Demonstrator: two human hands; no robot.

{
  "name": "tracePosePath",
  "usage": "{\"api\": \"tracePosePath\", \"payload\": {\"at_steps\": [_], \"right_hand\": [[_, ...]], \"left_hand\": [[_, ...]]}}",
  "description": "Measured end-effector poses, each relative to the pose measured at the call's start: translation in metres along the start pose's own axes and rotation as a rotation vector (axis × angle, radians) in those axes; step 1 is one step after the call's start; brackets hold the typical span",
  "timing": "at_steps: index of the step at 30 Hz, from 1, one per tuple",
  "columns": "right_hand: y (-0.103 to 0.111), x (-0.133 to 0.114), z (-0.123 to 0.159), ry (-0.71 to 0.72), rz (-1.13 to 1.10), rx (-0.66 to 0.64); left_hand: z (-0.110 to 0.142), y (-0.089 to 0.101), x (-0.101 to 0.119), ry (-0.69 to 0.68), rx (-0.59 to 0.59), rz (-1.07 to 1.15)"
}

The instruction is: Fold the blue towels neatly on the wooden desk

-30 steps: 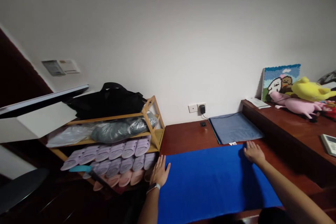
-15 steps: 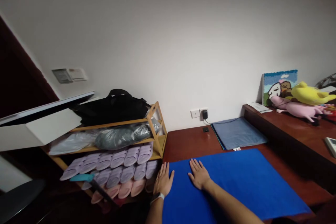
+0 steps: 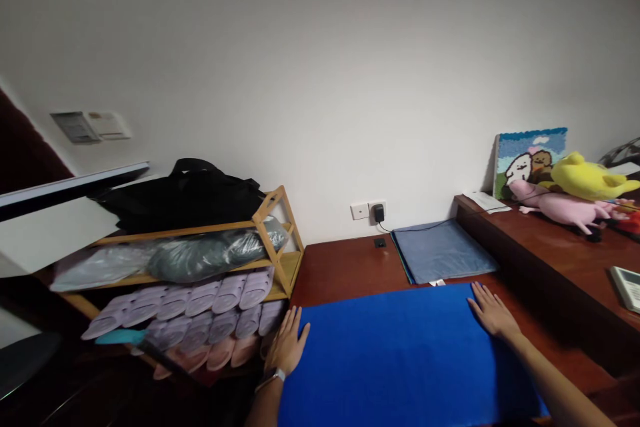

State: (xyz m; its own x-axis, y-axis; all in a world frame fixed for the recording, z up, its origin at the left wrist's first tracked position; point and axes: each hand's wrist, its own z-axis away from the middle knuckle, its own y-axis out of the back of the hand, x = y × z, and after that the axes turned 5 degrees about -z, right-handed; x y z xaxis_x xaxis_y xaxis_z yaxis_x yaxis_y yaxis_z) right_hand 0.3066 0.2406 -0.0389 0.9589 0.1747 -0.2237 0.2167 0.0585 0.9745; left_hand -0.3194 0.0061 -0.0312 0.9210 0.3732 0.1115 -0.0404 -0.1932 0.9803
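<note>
A bright blue cloth [image 3: 390,347] lies spread flat over the reddish-brown wooden desk [image 3: 340,270]. My left hand [image 3: 287,341], with a watch [image 3: 270,377] at its wrist, rests open at the cloth's left edge, fingers stretched forward. Over at the cloth's far right corner, my right hand [image 3: 494,312] lies flat with its fingers extended. Neither hand grips anything. Behind the blue cloth sits a folded grey-blue cloth [image 3: 445,250] with a small white tag [image 3: 437,283].
To the left stands a wooden rack [image 3: 280,260] with rows of slippers [image 3: 220,297], plastic-wrapped items and a black bag [image 3: 195,193]. A black plug [image 3: 379,212] sits in the wall socket. On a raised ledge at right are plush toys [image 3: 555,207] and a picture [image 3: 530,160].
My right hand has slid right across the blue cloth, from near my left hand to the far right corner. My left hand stays at the left edge. The view has shifted slightly right.
</note>
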Motion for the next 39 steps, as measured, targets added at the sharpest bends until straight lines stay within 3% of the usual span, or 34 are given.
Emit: {"api": "tracePosePath", "payload": {"at_steps": [15, 19, 22, 25, 30, 33, 36, 39], "right_hand": [[-0.003, 0.009, -0.002, 0.006, 0.055, -0.031], [0.006, -0.007, -0.002, -0.026, 0.095, -0.061], [0.003, -0.054, 0.017, 0.003, 0.091, 0.039], [-0.011, -0.133, 0.058, 0.128, 0.018, 0.124], [-0.032, -0.29, 0.147, 0.375, -0.197, 0.047], [-0.035, -0.363, 0.186, 0.512, -0.298, -0.027], [-0.036, -0.412, 0.207, 0.583, -0.347, -0.12], [-0.038, -0.437, 0.215, 0.615, -0.353, -0.226]], "left_hand": [[0.006, 0.006, 0.009, -0.015, -0.013, -0.033], [0.01, 0.009, 0.014, -0.021, -0.004, -0.024], [0.014, 0.009, 0.017, -0.026, 0.022, -0.018], [0.018, 0.015, 0.022, -0.003, 0.084, -0.005], [0.03, 0.04, 0.035, 0.004, 0.204, 0.005], [0.049, 0.051, 0.042, -0.068, 0.195, 0.0], [0.08, 0.047, 0.042, -0.133, 0.156, 0.001], [0.111, 0.035, 0.036, -0.211, 0.07, 0.011]]}}
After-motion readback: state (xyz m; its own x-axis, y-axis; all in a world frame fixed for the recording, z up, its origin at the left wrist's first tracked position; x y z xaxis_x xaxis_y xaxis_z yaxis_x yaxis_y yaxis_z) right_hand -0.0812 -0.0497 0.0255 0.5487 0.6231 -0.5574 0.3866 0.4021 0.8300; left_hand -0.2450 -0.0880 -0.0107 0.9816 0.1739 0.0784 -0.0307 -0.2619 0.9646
